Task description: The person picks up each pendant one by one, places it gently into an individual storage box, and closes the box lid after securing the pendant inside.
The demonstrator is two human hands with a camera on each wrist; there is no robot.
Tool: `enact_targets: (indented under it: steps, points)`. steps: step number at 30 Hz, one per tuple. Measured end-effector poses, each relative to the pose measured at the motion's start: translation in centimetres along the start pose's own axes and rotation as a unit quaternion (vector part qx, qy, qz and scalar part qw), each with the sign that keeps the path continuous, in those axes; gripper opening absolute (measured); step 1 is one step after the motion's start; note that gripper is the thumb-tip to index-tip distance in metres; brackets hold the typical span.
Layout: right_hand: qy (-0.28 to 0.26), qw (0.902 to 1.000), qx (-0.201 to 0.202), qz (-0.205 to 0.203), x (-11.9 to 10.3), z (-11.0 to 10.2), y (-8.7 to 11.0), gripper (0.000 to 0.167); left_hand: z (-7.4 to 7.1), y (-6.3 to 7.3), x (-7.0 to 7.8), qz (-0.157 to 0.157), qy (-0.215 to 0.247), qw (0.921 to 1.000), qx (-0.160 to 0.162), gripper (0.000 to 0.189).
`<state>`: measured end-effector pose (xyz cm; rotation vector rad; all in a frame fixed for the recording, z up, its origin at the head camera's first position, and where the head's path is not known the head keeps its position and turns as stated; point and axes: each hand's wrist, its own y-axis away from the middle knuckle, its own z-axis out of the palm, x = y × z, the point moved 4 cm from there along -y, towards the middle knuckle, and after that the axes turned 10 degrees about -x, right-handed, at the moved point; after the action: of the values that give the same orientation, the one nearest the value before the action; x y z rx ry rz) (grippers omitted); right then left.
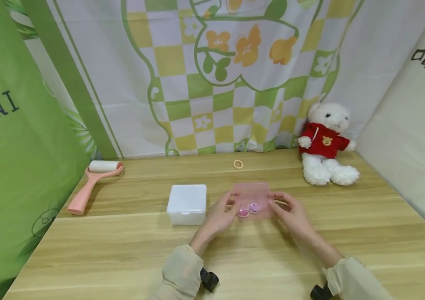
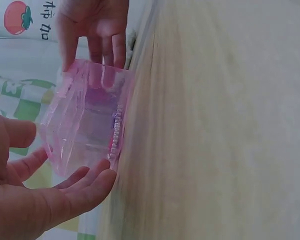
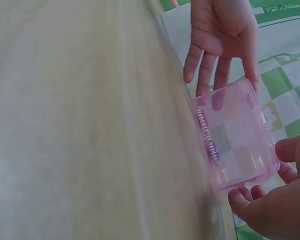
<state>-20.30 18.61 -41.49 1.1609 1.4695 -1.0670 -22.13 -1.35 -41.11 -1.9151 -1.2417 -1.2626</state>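
Observation:
A clear pink plastic box sits between both hands on the table. Inside it lie a pink oval trinket with a beaded edge and a purple one. My left hand grips the box's left side, its thumb and fingers spread around the corner. At the opposite side my right hand holds the box, thumb toward the near edge. In the left wrist view the lid stands along the box's upper side, with fingers at both ends.
Left of the box stands a white lidded box. A pink-handled lint roller lies at the far left. Behind is a small tan ring. A white plush bear in a red top sits at the back right, before patterned curtains.

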Motion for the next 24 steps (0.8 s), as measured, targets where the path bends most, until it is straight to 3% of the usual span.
enact_targets:
  steps: [3,12,19,24]
  points:
    - [-0.009,0.9997,0.006,0.022,0.64,0.23,0.22,0.034,0.08,-0.03,-0.33,-0.002,0.004,1.0000,0.002,0.036]
    - [0.012,0.9996,0.016,0.019,0.91,0.36,0.30,0.032,0.10,0.12,-0.09,0.009,-0.008,0.9997,0.022,0.033]
    - [0.010,0.9997,0.018,0.015,0.93,0.71,0.12,0.030,0.05,-0.03,-0.56,0.021,0.046,0.9982,0.033,0.023]
    - [0.005,0.9995,0.014,0.028,0.39,0.71,0.05,0.035,-0.31,0.20,-0.15,0.005,0.060,0.9981,0.009,0.040]
